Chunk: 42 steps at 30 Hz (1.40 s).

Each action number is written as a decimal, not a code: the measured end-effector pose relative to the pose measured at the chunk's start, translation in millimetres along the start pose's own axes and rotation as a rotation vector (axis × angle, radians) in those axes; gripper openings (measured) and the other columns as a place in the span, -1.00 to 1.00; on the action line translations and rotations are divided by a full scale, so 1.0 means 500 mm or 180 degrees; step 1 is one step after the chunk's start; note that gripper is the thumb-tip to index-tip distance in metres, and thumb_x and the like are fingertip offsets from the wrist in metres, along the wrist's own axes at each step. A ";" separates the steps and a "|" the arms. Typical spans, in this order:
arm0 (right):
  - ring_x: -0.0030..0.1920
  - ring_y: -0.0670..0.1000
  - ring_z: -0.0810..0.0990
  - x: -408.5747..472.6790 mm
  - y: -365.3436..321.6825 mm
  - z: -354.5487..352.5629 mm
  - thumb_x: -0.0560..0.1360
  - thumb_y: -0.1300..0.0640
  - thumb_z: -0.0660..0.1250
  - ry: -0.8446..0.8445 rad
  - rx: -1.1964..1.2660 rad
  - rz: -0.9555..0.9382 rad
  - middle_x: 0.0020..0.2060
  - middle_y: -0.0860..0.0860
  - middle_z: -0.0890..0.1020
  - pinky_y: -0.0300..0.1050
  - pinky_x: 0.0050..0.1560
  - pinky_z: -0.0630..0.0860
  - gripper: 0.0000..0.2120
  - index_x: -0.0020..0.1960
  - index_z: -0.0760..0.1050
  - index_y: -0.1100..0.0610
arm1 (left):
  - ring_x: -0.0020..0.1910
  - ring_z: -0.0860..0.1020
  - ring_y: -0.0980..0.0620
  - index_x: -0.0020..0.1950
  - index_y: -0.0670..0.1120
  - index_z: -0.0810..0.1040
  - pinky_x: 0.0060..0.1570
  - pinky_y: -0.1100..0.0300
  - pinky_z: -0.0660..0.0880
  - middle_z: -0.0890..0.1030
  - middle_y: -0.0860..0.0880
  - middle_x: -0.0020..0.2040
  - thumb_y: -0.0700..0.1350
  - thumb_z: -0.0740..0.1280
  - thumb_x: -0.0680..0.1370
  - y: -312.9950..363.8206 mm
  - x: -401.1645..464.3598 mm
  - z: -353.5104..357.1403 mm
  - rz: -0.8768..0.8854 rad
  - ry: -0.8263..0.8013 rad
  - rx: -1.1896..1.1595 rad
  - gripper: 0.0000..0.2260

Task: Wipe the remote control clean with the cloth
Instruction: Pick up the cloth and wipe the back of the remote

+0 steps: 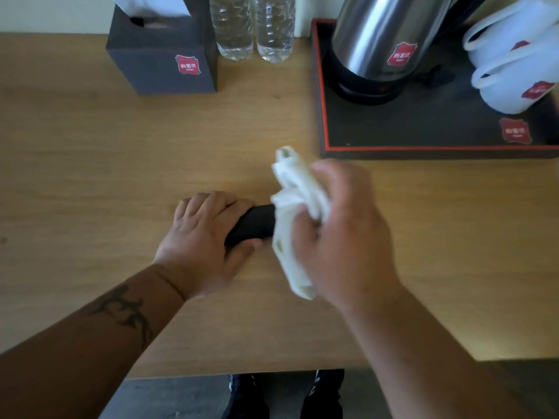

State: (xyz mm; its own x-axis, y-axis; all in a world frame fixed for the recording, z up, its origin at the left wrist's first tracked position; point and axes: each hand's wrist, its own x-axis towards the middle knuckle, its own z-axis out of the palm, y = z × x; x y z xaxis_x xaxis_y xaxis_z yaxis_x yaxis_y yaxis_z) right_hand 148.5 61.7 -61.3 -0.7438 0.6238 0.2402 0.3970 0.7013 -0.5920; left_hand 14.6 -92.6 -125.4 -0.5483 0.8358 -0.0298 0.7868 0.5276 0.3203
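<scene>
A black remote control (252, 224) lies across the middle of the wooden table (90, 176). My left hand (202, 240) grips its left end, fingers over the top and thumb along the near side. My right hand (341, 234) holds a crumpled white cloth (295, 204) against the remote's right end, which the cloth and hand hide. The right hand and cloth look blurred.
A dark tissue box (163, 55) and two water bottles (252, 25) stand at the back. A dark tray with a red line (393, 134) at the back right carries a steel kettle (381, 46) and white cups (511, 55). The table's front edge runs close to my body, with dark shoes (284, 394) below.
</scene>
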 end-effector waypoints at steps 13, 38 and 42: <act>-0.20 0.02 0.56 0.025 0.088 -0.003 0.46 -0.03 0.33 -0.0667 -0.1133 0.0077 -0.08 -0.11 0.56 -0.18 -0.33 0.37 -0.74 0.13 0.60 -0.20 | 0.17 0.38 -0.06 0.41 0.03 0.41 0.24 -0.09 0.34 0.45 0.00 0.20 0.32 0.14 0.53 -0.001 0.001 -0.007 0.0086 -0.0046 0.0001 -0.44; -0.09 0.08 0.54 0.072 0.013 -0.011 0.37 0.06 0.27 -0.1035 -0.1299 0.0167 -0.05 -0.05 0.53 -0.08 -0.13 0.48 -0.67 0.11 0.55 -0.14 | 0.15 0.40 -0.09 0.39 -0.04 0.45 0.20 -0.06 0.33 0.47 -0.05 0.22 0.25 0.17 0.54 -0.002 -0.003 0.002 0.0173 0.0168 0.0007 -0.47; -0.10 0.03 0.51 -0.008 -0.011 0.052 0.44 0.10 0.20 -0.1117 -0.0753 -0.0589 0.04 -0.04 0.55 -0.02 -0.17 0.50 -0.66 0.17 0.57 -0.05 | 0.16 0.44 -0.13 0.32 -0.03 0.53 0.17 0.03 0.26 0.53 -0.02 0.22 0.13 0.20 0.53 -0.005 -0.002 0.007 0.0226 0.0258 -0.0059 -0.56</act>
State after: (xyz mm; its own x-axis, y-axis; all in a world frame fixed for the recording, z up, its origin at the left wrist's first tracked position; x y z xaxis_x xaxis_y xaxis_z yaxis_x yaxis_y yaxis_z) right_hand 135.3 46.5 -79.1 -0.9347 0.3546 0.0261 0.3218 0.8748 -0.3622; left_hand 14.4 -94.3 -129.3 -0.5129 0.8556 0.0700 0.8196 0.4639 0.3363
